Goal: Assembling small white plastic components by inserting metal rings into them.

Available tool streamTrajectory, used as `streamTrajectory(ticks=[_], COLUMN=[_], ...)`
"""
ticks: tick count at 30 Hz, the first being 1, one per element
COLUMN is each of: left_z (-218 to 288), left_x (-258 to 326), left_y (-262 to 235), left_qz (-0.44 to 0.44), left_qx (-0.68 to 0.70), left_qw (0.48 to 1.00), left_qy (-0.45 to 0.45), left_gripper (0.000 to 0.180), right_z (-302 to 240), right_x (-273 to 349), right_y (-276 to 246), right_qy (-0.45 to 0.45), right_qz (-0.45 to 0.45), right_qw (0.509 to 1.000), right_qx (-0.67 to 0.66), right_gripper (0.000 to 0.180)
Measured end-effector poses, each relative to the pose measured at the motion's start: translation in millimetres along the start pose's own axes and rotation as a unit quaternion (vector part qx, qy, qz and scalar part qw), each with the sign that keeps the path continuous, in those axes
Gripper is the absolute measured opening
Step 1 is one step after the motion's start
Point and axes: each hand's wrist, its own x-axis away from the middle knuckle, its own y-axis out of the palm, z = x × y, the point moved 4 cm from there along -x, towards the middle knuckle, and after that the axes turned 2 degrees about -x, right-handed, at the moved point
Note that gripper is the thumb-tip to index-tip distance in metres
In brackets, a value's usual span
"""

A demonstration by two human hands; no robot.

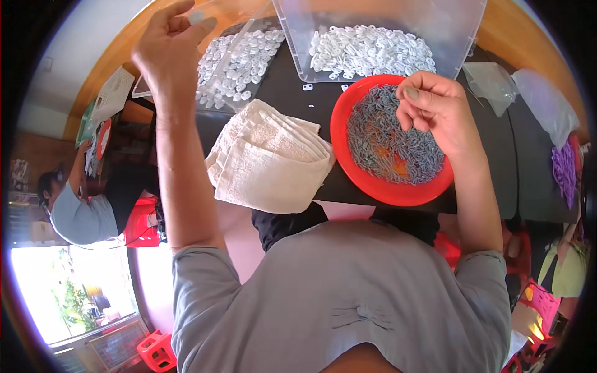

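My left hand [171, 40] is raised over the left clear tub [239, 46]. Thumb and fingers pinch a small whitish plastic piece [196, 17]. Small oval white plastic pieces [239, 68] with holes fill the tub below. Over the right part of a red basin [348, 165] hangs my right hand [438, 112], its fingers curled and the thumb against the index finger. Whatever it may hold is too small to make out. Many grey screws [379, 133] lie in the basin. More white pieces [373, 53] are heaped in the right clear bin [305, 37].
A folded cream towel [267, 161] lies at the table's front edge, left of the basin. One loose white piece [307, 87] rests on the dark table [497, 143]. Clear plastic bags [491, 87] are at the right. Another person [87, 214] works at the far left.
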Motion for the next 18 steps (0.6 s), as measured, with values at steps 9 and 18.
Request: streamTrajectory(ticks=[9, 18], left_z=[17, -62], left_x=[60, 102], left_y=[73, 129], left_qz=[-0.190, -0.310], left_qx=[0.103, -0.216], left_qw=[0.971, 0.926], left_qy=[0.102, 0.022], left_gripper=[0.008, 0.023], right_z=[6, 7], right_x=[-5, -2], right_y=[-11, -11], right_qy=[-0.022, -0.028], right_qz=[0.036, 0.031], right_qw=[0.999, 0.998], right_qx=[0.026, 0.051], right_gripper=[0.019, 0.020])
